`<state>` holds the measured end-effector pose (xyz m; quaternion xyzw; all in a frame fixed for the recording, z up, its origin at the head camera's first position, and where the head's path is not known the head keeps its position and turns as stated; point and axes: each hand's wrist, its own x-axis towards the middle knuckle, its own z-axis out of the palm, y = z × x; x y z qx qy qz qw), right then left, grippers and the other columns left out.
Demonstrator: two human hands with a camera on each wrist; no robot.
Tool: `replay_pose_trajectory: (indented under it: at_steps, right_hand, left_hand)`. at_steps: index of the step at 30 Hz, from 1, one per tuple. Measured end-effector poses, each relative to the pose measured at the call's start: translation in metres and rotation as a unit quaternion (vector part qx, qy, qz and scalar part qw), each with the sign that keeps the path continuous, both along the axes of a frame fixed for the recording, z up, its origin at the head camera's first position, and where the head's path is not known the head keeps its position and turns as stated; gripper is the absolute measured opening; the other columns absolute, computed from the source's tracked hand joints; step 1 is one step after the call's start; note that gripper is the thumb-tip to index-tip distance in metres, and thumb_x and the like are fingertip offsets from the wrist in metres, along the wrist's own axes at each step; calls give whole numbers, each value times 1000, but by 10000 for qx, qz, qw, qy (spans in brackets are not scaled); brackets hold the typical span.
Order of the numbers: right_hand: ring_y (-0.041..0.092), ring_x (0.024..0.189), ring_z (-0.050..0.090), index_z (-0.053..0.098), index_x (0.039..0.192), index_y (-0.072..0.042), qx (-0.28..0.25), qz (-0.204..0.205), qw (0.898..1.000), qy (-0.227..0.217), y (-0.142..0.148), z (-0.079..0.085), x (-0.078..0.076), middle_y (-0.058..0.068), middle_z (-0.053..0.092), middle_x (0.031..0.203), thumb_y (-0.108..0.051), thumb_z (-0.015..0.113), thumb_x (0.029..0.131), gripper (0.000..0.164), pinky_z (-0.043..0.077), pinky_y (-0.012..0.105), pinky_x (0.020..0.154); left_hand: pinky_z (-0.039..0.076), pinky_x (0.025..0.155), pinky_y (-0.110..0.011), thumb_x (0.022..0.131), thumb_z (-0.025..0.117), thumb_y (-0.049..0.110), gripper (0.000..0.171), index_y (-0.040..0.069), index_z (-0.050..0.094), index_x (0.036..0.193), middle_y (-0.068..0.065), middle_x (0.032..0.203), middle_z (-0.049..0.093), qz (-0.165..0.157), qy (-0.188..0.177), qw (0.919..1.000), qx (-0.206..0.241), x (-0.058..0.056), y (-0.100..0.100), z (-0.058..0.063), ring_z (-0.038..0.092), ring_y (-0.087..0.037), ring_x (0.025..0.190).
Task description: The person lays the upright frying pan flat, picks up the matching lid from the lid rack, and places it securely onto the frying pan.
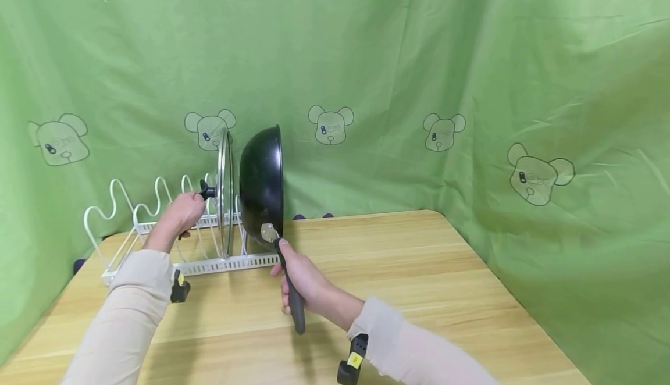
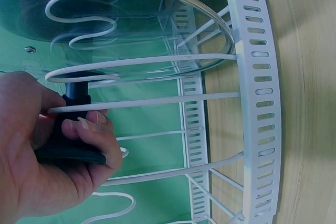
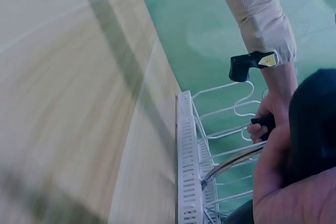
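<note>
My left hand [image 1: 184, 210] grips the black knob [image 2: 77, 95] of a glass pot lid [image 1: 225, 199]. The lid stands on edge between the wires of a white dish rack [image 1: 220, 265], its metal rim low against the rack's side rail in the left wrist view. With my right hand [image 1: 306, 277] I hold the dark handle [image 1: 296, 309] of a black wok [image 1: 262, 181]. Tipped on its side, the wok has its rounded bottom toward the lid and overlaps the rack's right end in the head view. In the right wrist view the handle fills the right edge, partly hidden by my fingers.
The rack's wavy wire dividers [image 1: 112, 199] rise to the left of the lid. Beneath it lies a wooden table [image 1: 408, 274], with its far edge near a green curtain [image 1: 377, 53] printed with bear heads. Curtain also hangs along both sides.
</note>
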<state>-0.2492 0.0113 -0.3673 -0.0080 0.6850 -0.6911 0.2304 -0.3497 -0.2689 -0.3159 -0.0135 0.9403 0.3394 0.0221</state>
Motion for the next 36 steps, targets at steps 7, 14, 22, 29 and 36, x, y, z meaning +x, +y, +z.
replay_pose_trajectory:
  at_steps: [7,14,22,29,36]
  right_hand:
    - [14,42,41,59,111,-7,214,-123,9992,302,-2,0,3,-2,42,61,-69,40,99,66,42,27,40]
    - [14,50,41,59,115,-6,-10,-1,10000,18,-2,3,2,-2,44,66,-64,40,102,62,41,27,46]
    - [11,48,36,56,108,-6,-168,-6,9998,-65,-4,5,1,-4,39,63,-57,41,104,52,35,23,43]
    - [9,44,34,48,87,-14,-72,-225,9997,70,-8,2,3,-5,37,58,-54,44,103,44,32,21,39]
    - [9,42,34,43,77,-16,129,-349,9991,180,-10,2,3,-5,35,53,-56,46,103,48,32,21,38]
  left_hand:
    - [56,58,-32,106,12,26,61,-14,27,149,-21,93,47,5,-35,10000,85,-1,0,-2,48,-21,70]
    - [55,57,-32,106,12,25,60,-15,31,146,-20,93,46,8,-33,10000,44,-1,0,-1,49,-23,72]
    - [56,59,-33,106,12,25,61,-14,27,149,-23,100,47,-16,-49,10000,29,-1,-1,-2,48,-23,74]
    - [56,59,-32,106,12,24,60,-15,28,148,-16,89,45,-28,-101,9999,136,-1,-1,-2,47,-21,71]
    - [56,59,-33,106,12,25,59,-15,31,145,-12,83,44,-43,-56,9998,168,1,0,0,47,-20,70]
